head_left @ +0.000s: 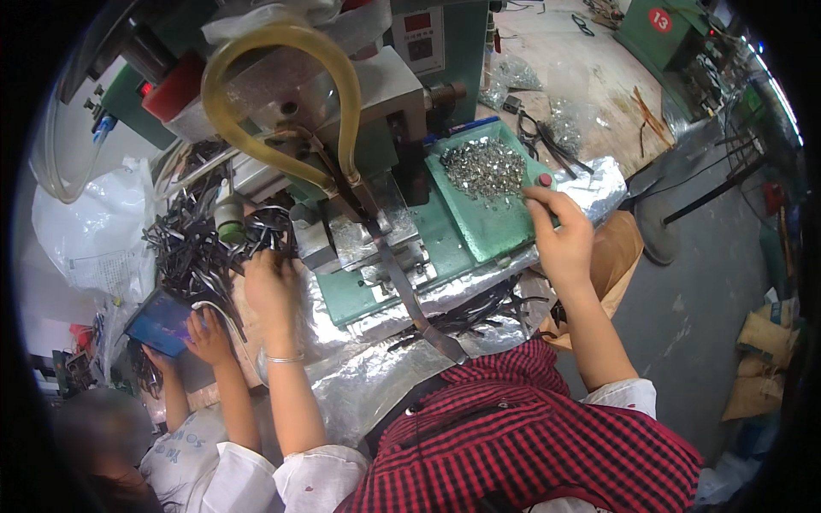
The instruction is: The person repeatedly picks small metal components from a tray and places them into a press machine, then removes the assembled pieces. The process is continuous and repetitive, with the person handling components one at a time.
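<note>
A heap of dark flat strips (192, 248) lies left of the press. My left hand (269, 295) reaches to its right edge, its fingertips slightly blurred among the strips. Over the right rim of a green tray (487, 244) is my right hand (564, 244), thumb and forefinger tips close together in a pinch. Whatever is between them is too small to make out. Many small shiny metal pieces (483, 167) are piled in the tray. A red button (545, 179) sits just beyond my right fingertips. One long dark strip (402, 286) runs from under the press head (363, 201) down toward my lap.
A yellowish hose (351, 85) loops over the press. More dark strips (479, 316) lie on silvery sheeting (342, 376) before me. At left, another person's hands (205, 338) are at a blue-screened device (162, 321). Pliers (556, 141) lie behind the tray.
</note>
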Tool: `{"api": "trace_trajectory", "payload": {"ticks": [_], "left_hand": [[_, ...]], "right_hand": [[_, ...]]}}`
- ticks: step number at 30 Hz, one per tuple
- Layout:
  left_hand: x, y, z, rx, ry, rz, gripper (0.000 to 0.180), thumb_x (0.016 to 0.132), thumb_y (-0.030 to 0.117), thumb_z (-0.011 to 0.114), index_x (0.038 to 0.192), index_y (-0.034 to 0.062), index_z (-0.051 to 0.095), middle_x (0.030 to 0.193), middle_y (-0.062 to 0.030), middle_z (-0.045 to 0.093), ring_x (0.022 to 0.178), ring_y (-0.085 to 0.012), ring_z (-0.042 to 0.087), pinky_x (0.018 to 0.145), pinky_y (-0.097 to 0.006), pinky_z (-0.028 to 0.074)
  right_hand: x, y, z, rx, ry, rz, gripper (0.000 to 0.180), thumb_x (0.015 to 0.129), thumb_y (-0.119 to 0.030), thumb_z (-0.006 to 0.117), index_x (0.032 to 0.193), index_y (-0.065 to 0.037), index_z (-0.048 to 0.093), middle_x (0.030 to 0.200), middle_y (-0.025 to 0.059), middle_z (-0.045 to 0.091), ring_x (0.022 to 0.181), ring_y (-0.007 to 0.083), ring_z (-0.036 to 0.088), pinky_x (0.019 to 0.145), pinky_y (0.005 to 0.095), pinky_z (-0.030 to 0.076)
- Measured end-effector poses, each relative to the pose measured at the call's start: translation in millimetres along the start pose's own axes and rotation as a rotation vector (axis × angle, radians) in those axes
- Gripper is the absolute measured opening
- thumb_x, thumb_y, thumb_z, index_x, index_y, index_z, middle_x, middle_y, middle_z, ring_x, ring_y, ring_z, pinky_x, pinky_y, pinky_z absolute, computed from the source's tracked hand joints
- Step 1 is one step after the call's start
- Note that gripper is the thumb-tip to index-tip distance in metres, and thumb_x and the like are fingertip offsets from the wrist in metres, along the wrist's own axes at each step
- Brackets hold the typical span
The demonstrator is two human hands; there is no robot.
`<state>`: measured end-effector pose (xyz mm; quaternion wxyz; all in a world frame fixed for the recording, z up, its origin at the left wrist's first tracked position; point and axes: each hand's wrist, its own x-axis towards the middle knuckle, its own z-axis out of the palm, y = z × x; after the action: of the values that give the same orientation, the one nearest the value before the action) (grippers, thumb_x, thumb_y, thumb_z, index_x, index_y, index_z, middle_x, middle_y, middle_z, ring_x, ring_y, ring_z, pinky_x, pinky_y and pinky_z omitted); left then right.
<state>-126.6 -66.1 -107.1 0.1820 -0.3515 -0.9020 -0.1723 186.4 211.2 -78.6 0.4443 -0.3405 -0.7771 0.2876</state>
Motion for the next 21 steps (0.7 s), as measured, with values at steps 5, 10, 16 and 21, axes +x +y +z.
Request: {"api": "trace_trajectory", "payload": {"ticks": [5,10,16,21], "left_hand": [[-3.6,-3.4,-4.7,0.019,-0.064,0.082,0.021,0.072,0.003,0.074,0.089,0.0001,0.064,0.094,-0.0165,0.063,0.09,-0.0393,0.062,0.079,-0.046,0.049],[6.1,-15.8,-11.1,-0.039,-0.005,0.156,0.019,0.081,0.007,0.075,0.094,-0.0024,0.064,0.087,-0.015,0.06,0.078,-0.0322,0.062,0.072,-0.04,0.05],[4.1,-27.5,-4.8,-0.734,-0.026,-0.342,0.024,0.094,0.0,0.067,0.117,-0.0002,0.061,0.077,-0.0014,0.064,0.071,-0.0074,0.058,0.065,-0.023,0.045],[-17.8,-43.3,2.3,-1.117,-0.033,-0.383,0.027,0.104,0.009,0.061,0.128,-0.0014,0.064,0.091,-0.0029,0.071,0.088,-0.0087,0.065,0.078,-0.022,0.048]], "right_hand": [[-4.7,10.3,-22.4,-0.107,0.005,0.03,0.014,0.09,-0.005,0.071,0.102,-0.001,0.074,0.094,0.0141,0.074,0.083,0.0266,0.07,0.077,0.036,0.054],[1.2,-38.7,11.7,0.346,-0.168,0.118,0.014,0.088,-0.003,0.071,0.101,-0.001,0.074,0.095,0.0131,0.074,0.087,0.0259,0.071,0.081,0.0346,0.054],[30.3,-108.9,64.4,0.585,-0.227,-0.118,0.019,0.086,0.0,0.072,0.105,-0.001,0.072,0.098,0.0101,0.073,0.092,0.0216,0.07,0.085,0.0326,0.053],[7.7,-119.6,86.0,0.918,-0.178,0.14,0.037,0.087,0.001,0.073,0.123,0.002,0.061,0.105,0.0093,0.072,0.097,0.0154,0.07,0.087,0.0292,0.054]]}}
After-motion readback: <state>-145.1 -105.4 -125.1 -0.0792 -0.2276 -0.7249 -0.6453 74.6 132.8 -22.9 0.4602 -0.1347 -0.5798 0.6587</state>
